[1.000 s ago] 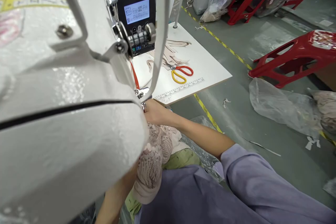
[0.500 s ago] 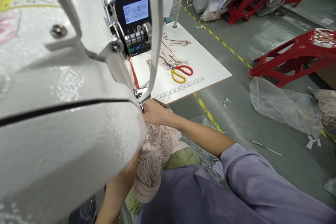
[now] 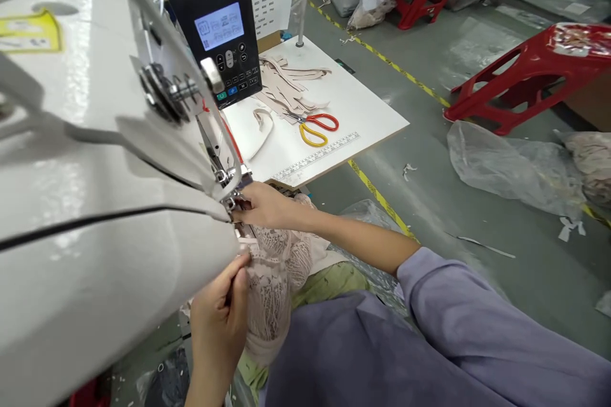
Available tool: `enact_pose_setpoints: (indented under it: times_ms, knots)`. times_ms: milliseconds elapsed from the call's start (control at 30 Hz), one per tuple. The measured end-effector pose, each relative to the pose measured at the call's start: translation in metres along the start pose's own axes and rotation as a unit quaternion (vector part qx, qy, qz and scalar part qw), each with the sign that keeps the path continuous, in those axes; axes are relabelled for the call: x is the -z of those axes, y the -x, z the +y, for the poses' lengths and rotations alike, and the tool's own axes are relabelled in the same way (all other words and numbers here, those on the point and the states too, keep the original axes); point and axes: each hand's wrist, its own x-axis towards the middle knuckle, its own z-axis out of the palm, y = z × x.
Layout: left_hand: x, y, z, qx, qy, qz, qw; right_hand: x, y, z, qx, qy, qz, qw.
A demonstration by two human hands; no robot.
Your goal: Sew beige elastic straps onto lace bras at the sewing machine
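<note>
A beige lace bra (image 3: 270,305) hangs from the sewing area of a white sewing machine (image 3: 119,254), its cups draped over my lap. My left hand (image 3: 222,311) is closed at the near side of the machine head, thumb and forefinger pinching the bra's edge. Beside the needle and presser foot (image 3: 233,200), my right hand (image 3: 270,205) has its fingers bent inward above the fabric. Its fingertips are partly hidden by the metal parts, so what they grip does not show clearly.
On the white table (image 3: 372,117) lie scissors (image 3: 312,130) with red and yellow handles, beige fabric strips (image 3: 286,86) and a printed ruler (image 3: 317,156). A control panel (image 3: 222,38) stands behind the machine. Red stools (image 3: 534,76) and plastic bags (image 3: 515,168) occupy the floor at right.
The view has shifted, showing more around the needle. My left hand, mostly hidden behind the machine head before, now shows pinching the bra's edge. My right hand remains by the needle.
</note>
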Motion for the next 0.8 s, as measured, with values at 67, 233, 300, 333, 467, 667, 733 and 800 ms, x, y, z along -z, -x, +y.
enact_pose_setpoints:
  times_ms: [67, 233, 300, 333, 467, 667, 733, 800]
  knots:
    - [0.000, 0.002, -0.002, -0.027, -0.026, 0.020, 0.999, -0.002, 0.001, 0.003, 0.008, 0.011, 0.012, 1.000]
    - [0.000, 0.006, -0.009, -0.047, -0.065, 0.049, 0.996, -0.005, 0.001, -0.001, 0.001, 0.027, 0.026, 0.999]
    - [0.001, 0.008, -0.011, -0.048, -0.068, 0.055, 0.995, -0.006, 0.001, -0.003, -0.006, 0.039, 0.029, 0.999]
    - [0.001, 0.008, -0.012, -0.049, -0.068, 0.058, 0.995, -0.006, 0.001, -0.003, -0.008, 0.043, 0.028, 0.999]
    - [0.001, 0.009, -0.012, -0.052, -0.070, 0.059, 0.994, -0.006, 0.002, 0.002, 0.004, 0.037, 0.026, 0.999]
    - [-0.002, 0.008, -0.012, -0.046, -0.062, 0.063, 0.995, -0.005, 0.003, 0.006, 0.020, 0.037, 0.024, 0.999]
    - [-0.003, 0.008, -0.014, -0.040, -0.056, 0.063, 0.996, -0.004, 0.004, 0.004, 0.016, 0.040, 0.023, 0.999]
    - [-0.005, 0.007, -0.015, -0.037, -0.052, 0.064, 0.996, -0.004, 0.004, 0.003, 0.016, 0.042, 0.023, 0.999]
